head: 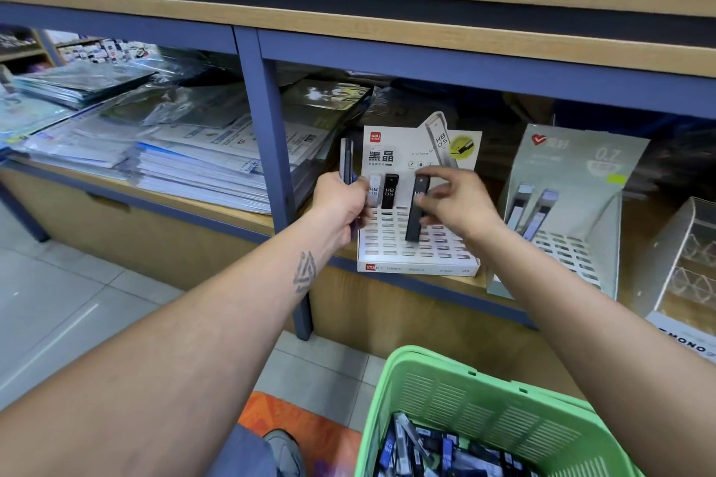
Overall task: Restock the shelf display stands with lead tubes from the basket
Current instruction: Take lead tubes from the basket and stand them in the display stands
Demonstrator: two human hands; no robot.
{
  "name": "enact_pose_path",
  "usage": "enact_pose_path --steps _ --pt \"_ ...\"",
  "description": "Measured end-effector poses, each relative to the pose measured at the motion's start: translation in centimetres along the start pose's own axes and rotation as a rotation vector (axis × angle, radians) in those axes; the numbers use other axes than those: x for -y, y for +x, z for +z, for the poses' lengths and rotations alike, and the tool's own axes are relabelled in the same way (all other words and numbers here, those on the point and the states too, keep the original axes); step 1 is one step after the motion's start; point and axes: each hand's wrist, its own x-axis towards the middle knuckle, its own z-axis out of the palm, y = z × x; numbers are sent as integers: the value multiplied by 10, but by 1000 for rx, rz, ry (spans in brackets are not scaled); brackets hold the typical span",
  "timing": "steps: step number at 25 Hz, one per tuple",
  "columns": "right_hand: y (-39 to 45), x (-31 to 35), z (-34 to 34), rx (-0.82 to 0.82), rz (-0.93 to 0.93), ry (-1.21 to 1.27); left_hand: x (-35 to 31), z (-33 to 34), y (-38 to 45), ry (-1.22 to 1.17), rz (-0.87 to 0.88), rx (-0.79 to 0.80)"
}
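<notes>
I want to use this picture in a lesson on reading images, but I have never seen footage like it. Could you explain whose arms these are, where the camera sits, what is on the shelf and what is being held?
There is no machine: a person wears a camera on the head, looking forward and down, so both arms reach into the single view. The right hand pinches a black lead tube and stands it in the slotted white display stand on the wooden shelf. Two more tubes already stand in its back row. The left hand grips a few spare tubes. A grey-green stand with two tubes sits to the right, stacked paper packs to the left. Below, the green basket holds many more tubes.
</notes>
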Motion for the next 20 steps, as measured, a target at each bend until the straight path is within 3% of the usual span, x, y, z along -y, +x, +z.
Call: enact_pose_path --steps 3,7,20 --pt "19 1 8 -173 -216 -135 -2 -7 5 80 -63 -30" --pt "32 -3 25 -221 -413 -379 2 -11 7 207 -110 34" --pt "39 -8 36 -150 -428 -469 27 -12 20 473 -95 38"
